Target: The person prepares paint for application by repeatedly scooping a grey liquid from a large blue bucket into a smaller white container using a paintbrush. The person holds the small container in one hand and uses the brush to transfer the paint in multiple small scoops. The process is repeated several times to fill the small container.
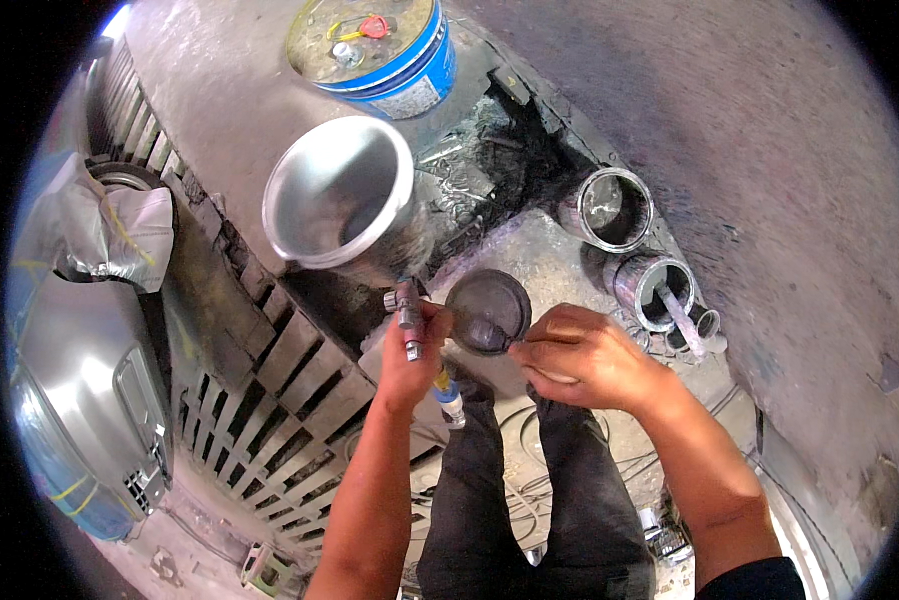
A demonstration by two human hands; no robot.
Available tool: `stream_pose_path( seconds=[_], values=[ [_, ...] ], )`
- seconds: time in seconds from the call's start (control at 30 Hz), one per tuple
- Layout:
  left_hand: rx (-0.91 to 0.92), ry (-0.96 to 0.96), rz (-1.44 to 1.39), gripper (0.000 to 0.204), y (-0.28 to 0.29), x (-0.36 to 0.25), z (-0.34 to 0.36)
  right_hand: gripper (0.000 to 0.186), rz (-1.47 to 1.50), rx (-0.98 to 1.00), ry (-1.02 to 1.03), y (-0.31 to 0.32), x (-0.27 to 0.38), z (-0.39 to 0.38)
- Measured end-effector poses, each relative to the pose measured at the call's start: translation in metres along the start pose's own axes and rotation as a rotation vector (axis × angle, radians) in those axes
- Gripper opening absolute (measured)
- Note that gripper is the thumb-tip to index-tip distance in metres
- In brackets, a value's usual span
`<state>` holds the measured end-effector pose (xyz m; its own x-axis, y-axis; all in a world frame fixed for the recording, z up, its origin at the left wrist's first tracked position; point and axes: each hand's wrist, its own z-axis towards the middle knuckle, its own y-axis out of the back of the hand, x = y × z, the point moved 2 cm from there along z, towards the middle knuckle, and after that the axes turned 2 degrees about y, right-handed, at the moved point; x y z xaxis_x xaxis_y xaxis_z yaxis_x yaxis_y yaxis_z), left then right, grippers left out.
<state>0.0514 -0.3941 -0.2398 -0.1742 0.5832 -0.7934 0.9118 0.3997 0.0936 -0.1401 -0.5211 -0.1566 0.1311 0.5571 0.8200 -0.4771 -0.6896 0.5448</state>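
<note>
My left hand (417, 352) is closed round a spray gun (410, 318), its metal knobs and nozzle end showing above the fingers. Below the hand hangs a yellow, blue and white fitting (449, 398). Right beside the gun is a round dark cup (494, 288), seen from above; whether it is joined to the gun is hidden. My right hand (590, 358) pinches a thin handle at the cup's near right rim. What looks like a dark brush head (487, 333) rests inside the cup at the end of that handle.
A large silver-grey bucket (402, 160) stands ahead, with a blue drum (425, 80) behind it. To the right are two paint-crusted cans (577, 215) (630, 285), the nearer holding a coated stick (682, 322). Slatted floor grating (270, 385) and a partly masked grey car (80, 350) lie left.
</note>
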Motion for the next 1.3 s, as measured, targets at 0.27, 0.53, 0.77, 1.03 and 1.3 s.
stream_pose_path(
  seconds=[0.27,0.53,0.77,1.03,1.3],
  values=[
    [-0.076,0.027,0.010,0.012,0.002,0.002,-0.006,0.012,-0.071,-0.300,-0.485,-0.008,-0.008,-0.001],
    [-0.114,-0.029,0.025,0.012,-0.001,0.003,-0.001,0.014,0.536,-0.353,-1.020,-0.030,0.010,-0.011],
    [-0.096,-0.066,0.079,0.012,-0.008,-0.001,-0.004,0.017,-0.260,-0.194,-0.558,-0.005,-0.001,0.009],
    [-0.072,-0.061,0.039,0.010,0.002,0.002,-0.003,0.015,-0.235,-0.098,-0.227,-0.007,-0.006,0.002],
    [-0.156,-0.123,0.095,0.012,0.003,0.010,-0.001,0.015,-0.023,-0.103,-0.593,-0.025,0.016,0.000]
  ],
)
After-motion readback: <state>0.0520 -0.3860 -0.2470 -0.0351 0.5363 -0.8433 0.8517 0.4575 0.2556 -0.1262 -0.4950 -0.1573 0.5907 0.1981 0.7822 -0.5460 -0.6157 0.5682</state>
